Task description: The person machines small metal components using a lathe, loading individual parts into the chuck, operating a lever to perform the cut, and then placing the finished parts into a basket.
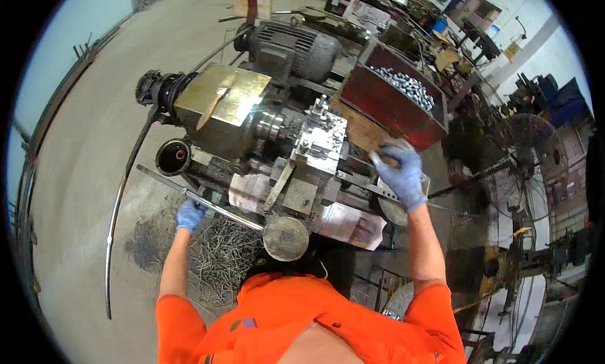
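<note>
Both my hands wear blue gloves with dark, stained fingers. My left hand (pixel 191 215) is low at the left side of a lathe-like machine, beside a long metal bar (pixel 198 198); its fingertips are hidden. My right hand (pixel 401 172) is to the right of the bright metal tool carriage (pixel 322 137), near a wooden board (pixel 363 126). Its fingers are curled toward the thumb, and whatever they hold is too small to make out. Left of the carriage sits the round chuck (pixel 270 125). A round metal disc (pixel 285 238) is at the machine's near edge.
A red bin (pixel 391 99) of small shiny metal parts stands behind my right hand. A motor (pixel 293 51) is at the back. A brush (pixel 212 109) lies on the brass-coloured cover (pixel 246 90). Metal shavings (pixel 220 257) cover the floor, and a fan (pixel 526 165) stands right.
</note>
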Tool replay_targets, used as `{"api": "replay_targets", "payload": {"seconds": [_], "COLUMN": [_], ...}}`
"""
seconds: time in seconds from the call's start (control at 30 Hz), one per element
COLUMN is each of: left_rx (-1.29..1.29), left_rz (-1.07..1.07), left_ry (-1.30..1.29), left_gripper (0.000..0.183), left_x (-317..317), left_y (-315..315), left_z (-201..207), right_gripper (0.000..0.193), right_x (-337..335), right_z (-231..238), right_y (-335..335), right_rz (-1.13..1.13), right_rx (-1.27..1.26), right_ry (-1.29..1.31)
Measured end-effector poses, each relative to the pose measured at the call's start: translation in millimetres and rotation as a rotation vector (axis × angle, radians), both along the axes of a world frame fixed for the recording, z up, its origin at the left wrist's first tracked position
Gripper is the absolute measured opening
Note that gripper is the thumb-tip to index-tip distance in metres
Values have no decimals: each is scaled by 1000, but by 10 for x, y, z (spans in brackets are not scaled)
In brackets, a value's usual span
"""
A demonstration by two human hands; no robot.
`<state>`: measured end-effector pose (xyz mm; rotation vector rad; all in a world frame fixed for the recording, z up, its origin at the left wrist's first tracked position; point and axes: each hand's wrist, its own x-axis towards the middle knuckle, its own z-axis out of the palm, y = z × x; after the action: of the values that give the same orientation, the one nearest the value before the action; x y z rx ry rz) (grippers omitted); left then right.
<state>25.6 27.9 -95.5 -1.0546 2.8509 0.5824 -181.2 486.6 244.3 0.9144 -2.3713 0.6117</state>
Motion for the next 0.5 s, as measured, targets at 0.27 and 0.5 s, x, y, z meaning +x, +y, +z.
{"api": "replay_targets", "payload": {"seconds": [0.27, 0.5], "left_rx": [-220, -237], "left_rz": [-279, -34], "left_ry": [-217, -162], "left_gripper": [21, 31], "left_x": [-72, 237], "left_y": [-689, -715], "left_z": [-254, 725], "right_gripper": [25, 53], "right_x": [22, -374], "right_z": [-628, -1136], "right_y": [1842, 3442], "right_rz": [-396, -665], "right_rx": [-75, 539], "right_ry": [-241, -388]}}
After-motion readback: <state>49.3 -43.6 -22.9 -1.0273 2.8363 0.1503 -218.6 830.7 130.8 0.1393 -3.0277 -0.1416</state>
